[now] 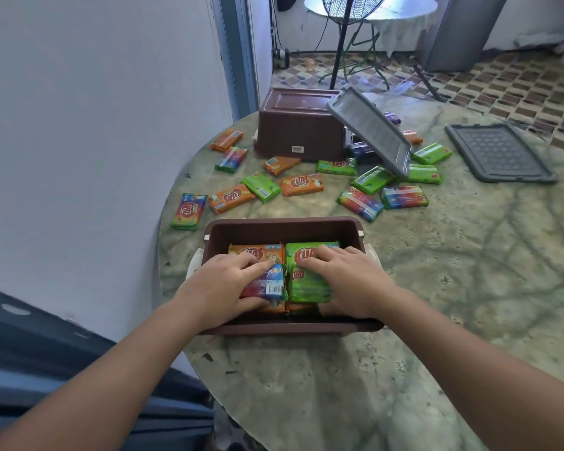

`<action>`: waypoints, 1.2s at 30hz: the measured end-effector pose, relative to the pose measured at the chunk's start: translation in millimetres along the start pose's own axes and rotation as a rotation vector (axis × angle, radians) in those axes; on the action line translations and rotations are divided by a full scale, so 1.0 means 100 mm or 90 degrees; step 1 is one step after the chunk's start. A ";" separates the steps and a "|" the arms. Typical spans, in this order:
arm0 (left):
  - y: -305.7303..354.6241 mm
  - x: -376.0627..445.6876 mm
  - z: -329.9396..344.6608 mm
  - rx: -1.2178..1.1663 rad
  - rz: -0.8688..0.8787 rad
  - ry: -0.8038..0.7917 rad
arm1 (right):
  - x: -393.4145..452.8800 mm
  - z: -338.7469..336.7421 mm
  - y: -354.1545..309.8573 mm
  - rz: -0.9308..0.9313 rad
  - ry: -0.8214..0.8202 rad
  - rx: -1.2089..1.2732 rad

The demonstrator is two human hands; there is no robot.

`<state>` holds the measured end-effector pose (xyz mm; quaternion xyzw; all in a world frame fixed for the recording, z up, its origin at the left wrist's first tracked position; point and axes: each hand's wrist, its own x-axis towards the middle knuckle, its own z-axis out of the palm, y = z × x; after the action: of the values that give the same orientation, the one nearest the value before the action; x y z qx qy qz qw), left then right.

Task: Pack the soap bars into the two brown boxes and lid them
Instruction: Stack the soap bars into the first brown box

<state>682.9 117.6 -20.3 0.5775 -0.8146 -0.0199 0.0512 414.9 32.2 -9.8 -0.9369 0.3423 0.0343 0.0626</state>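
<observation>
Soap bars fill the near brown box, which stands upright at the worktop's near edge; both hands are down inside it. The left hand lies over a rainbow-wrapped bar, thumb curled under its near end and fingers bent over its top, so it grips that bar; the right hand rests on a green bar with fingers spread and fairly straight, pressing rather than gripping; an orange bar and another green one lie flat beyond them in the box. The second brown box sits upside down at the far side of the worktop; a grey lid leans tilted against its right side; the other grey lid lies flat, well apart to the right. Loose bars in orange, green and rainbow wrappers lie scattered between the two boxes. A fan stand rises from the patterned floor behind.
</observation>
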 end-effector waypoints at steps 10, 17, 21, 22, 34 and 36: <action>0.11 -0.02 -0.06 -0.082 -0.036 0.115 | 0.00 0.01 0.00 0.010 0.004 -0.011; -0.01 0.02 -0.11 -0.403 -0.170 0.146 | 0.00 0.00 0.01 0.007 0.003 -0.003; 0.00 0.04 -0.15 -0.393 -0.187 -0.013 | 0.01 0.01 0.01 0.009 0.000 0.005; 0.00 0.05 -0.16 -0.380 -0.190 -0.054 | 0.02 0.00 0.01 0.009 -0.001 0.004; 0.08 0.07 -0.04 -0.013 -0.085 -0.090 | 0.02 0.00 0.01 0.016 -0.005 0.010; 0.10 0.07 -0.03 -0.007 -0.077 -0.082 | 0.02 0.00 0.01 0.019 -0.010 0.014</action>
<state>671.5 114.6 -15.6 0.6231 -0.7795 -0.0646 0.0002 415.8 30.6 -10.1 -0.9307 0.3561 0.0387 0.0747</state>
